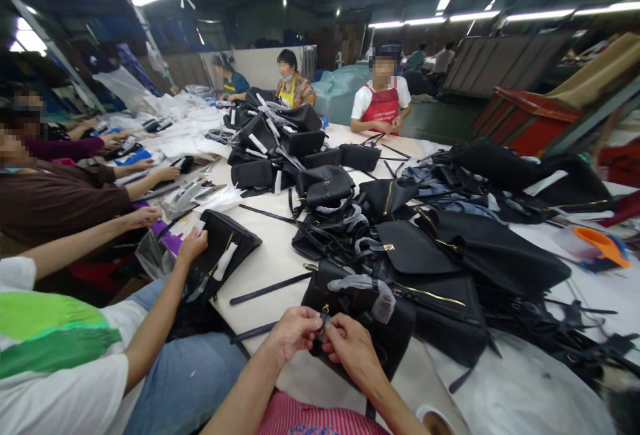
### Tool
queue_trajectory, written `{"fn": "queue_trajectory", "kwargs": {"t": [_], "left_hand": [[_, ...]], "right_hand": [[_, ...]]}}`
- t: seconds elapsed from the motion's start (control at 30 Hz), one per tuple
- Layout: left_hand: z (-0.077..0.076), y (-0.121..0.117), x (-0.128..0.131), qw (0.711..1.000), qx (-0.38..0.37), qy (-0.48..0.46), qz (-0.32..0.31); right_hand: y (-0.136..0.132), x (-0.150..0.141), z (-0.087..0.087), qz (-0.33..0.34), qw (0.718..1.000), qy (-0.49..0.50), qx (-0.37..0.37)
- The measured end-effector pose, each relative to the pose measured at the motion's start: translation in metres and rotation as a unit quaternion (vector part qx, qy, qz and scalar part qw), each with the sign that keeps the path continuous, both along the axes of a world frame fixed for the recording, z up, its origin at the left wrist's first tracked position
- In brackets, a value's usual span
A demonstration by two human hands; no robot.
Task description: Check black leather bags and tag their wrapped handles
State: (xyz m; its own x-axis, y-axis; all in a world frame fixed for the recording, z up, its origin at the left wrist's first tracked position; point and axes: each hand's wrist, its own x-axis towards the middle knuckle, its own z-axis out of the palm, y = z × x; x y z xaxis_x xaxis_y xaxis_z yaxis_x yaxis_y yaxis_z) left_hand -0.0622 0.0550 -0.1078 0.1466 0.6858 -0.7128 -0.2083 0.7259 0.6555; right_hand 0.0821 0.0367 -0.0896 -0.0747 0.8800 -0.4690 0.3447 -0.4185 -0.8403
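Note:
A black handbag (395,335) lies on the table right in front of me, with clear plastic wrap (367,288) around its handle and a gold-coloured fitting near its top. Over its near side, my left hand (299,330) pinches a small dark piece that I cannot make out clearly. My right hand (347,342) has its thumb and fingers closed on that same piece, fingertips almost touching the left ones. Two black straps (270,288) stretch leftward across the tabletop from beside the bag.
Black bags (420,248) crowd the table ahead and right; another heap (280,135) rises farther back. At my left a co-worker's hand (193,243) holds a black bag (230,242). An orange tape dispenser (600,245) stands far right, a cup (433,420) low near my right forearm.

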Motion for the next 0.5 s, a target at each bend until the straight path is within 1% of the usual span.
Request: {"fn": "queue_trajectory", "kwargs": {"t": [0.1,0.2,0.37,0.5], "left_hand": [[0.003,0.000,0.002,0.999,0.017,0.036,0.007],[0.005,0.000,0.003,0.998,0.030,0.062,0.005],[0.007,0.001,0.000,0.998,0.010,0.061,-0.017],[0.006,0.003,-0.001,0.998,-0.009,0.052,-0.027]], "right_hand": [[-0.001,0.001,-0.001,-0.008,1.000,0.011,-0.007],[-0.003,0.001,-0.006,-0.018,1.000,0.018,-0.006],[-0.004,-0.002,-0.016,-0.026,0.999,0.036,-0.003],[-0.003,-0.001,-0.019,-0.025,0.998,0.051,0.001]]}}
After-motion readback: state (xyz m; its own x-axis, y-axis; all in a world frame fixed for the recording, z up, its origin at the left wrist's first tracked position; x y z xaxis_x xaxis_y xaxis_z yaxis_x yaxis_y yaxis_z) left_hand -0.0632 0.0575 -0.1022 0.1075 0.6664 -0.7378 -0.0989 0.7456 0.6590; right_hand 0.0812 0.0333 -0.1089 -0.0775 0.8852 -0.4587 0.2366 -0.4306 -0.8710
